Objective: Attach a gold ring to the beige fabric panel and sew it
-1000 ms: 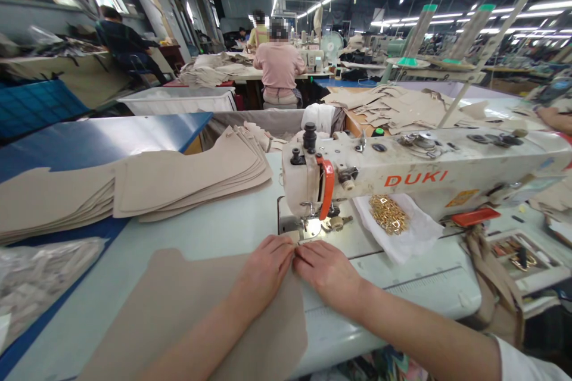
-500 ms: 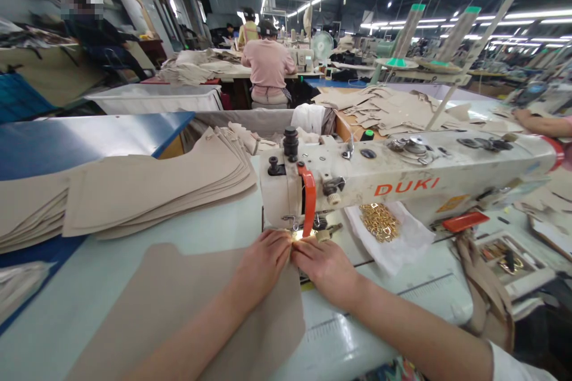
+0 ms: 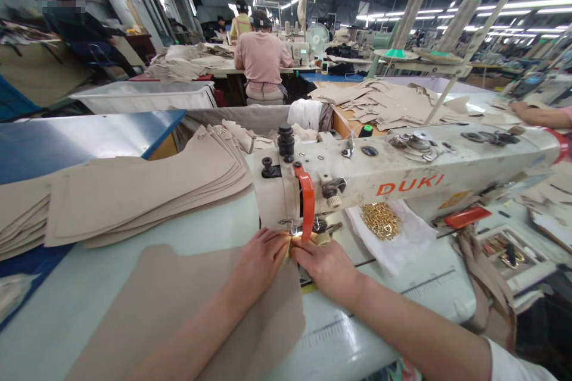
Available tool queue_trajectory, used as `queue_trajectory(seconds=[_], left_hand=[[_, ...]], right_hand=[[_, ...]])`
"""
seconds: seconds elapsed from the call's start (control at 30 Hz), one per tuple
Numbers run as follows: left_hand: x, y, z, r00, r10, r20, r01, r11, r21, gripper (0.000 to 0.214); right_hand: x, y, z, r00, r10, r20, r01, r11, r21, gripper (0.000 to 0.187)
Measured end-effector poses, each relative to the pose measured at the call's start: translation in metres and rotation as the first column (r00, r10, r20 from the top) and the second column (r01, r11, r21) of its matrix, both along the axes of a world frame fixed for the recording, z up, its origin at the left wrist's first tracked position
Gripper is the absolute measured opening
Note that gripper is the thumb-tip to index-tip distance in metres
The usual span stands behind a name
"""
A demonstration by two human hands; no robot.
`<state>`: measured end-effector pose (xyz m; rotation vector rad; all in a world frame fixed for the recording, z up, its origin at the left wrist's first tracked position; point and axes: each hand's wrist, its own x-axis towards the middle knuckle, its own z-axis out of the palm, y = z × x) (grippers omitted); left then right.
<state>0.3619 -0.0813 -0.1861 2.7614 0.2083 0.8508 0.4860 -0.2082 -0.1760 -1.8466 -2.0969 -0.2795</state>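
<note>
A large beige fabric piece (image 3: pixel 187 292) lies flat on the pale sewing table, its upper right corner at the needle end of the white sewing machine (image 3: pixel 348 166). My left hand (image 3: pixel 259 259) is closed on that corner, its fingers pressed together just left of the needle area. Close beside it, my right hand (image 3: pixel 326 265) has its fingers pinched at the fabric's edge below the orange guard (image 3: pixel 307 202). The two sets of fingertips nearly meet in the small lamp's glow. The needle and exactly what lies between the fingertips are hidden.
A stack of cut beige panels (image 3: pixel 147 196) lies to the left. Right of the needle end, gold-coloured metal hardware (image 3: pixel 381 220) rests on white paper. A parts tray (image 3: pixel 513 256) and fabric straps (image 3: pixel 485 286) are farther right. A person in pink (image 3: pixel 263 56) sits ahead.
The view has shifted slightly, so the surroundings sit a little further left and up. Both hands stay at the needle area, with hardly any movement of the fabric.
</note>
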Motion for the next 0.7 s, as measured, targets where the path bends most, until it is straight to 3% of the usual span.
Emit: queue_trajectory(seconds=[0.2, 0.7], left_hand=[[0.0004, 0.0019, -0.0009, 0.999, -0.015, 0.030, 0.013, 0.999, 0.045, 0.031], [-0.0004, 0.0015, 0.0035, 1.000, -0.001, 0.019, 0.000, 1.000, 0.015, 0.029]], right_hand=[[-0.0007, -0.0005, -0.0008, 1.000, 0.000, 0.016, 0.000, 1.000, -0.005, 0.006], [-0.0020, 0.0019, -0.0048, 1.000, -0.011, -0.002, 0.011, 1.000, -0.003, 0.004]])
